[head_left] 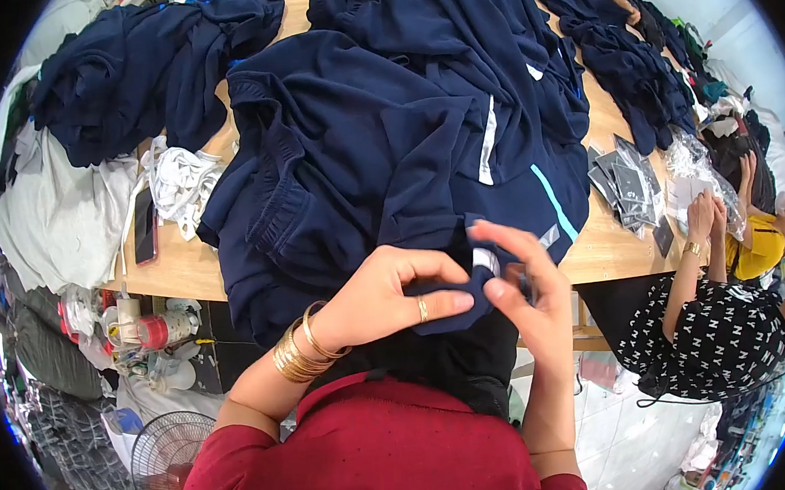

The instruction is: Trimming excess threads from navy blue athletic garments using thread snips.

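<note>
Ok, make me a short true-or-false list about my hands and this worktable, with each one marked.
1. Your left hand grips navy fabric, with your right hand close by. True.
2. Gold bangles circle your right wrist. False: the bangles are on the left.
3. A phone lies left of white strips. True.
4. A fan stands at lower right. False: the fan is at lower left.

You see two hands [391, 292], one ring [422, 308], three heaps of navy clothes [345, 93] at ten, twelve and two o'clock, one phone [145, 228] at nine, one fan [166, 461] at eight, and three other people [713, 336] at one, three and four o'clock.
</note>
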### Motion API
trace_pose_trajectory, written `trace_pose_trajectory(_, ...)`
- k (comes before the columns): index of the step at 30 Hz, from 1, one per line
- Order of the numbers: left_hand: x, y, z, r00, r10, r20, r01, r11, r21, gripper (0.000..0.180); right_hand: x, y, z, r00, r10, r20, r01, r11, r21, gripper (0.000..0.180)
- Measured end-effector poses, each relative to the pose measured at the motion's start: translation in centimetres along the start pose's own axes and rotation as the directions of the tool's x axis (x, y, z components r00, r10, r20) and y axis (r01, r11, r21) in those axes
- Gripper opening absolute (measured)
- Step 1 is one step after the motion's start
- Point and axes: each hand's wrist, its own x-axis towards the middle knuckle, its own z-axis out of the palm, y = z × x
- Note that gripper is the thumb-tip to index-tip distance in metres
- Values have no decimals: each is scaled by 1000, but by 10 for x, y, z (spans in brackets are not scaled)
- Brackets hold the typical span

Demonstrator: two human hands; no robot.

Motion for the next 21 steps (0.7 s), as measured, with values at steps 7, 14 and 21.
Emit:
trace_pose_trajectory(7, -10, 3, -12, 972, 228, -60, -169, 851, 498, 16, -2, 1, 4, 999, 39, -37, -42, 994, -104, 17)
trace_pose_trajectory(14, -25, -7, -1, 965, 160, -207, -164, 986, -4, 9, -5, 11, 16, 787, -537, -303, 330, 783, -527, 30)
trace_pose_trajectory(21, 1, -28, 22, 992, -129, -19, 76, 688, -722, 23, -15, 18, 17, 728, -677, -111, 485, 622, -615, 25)
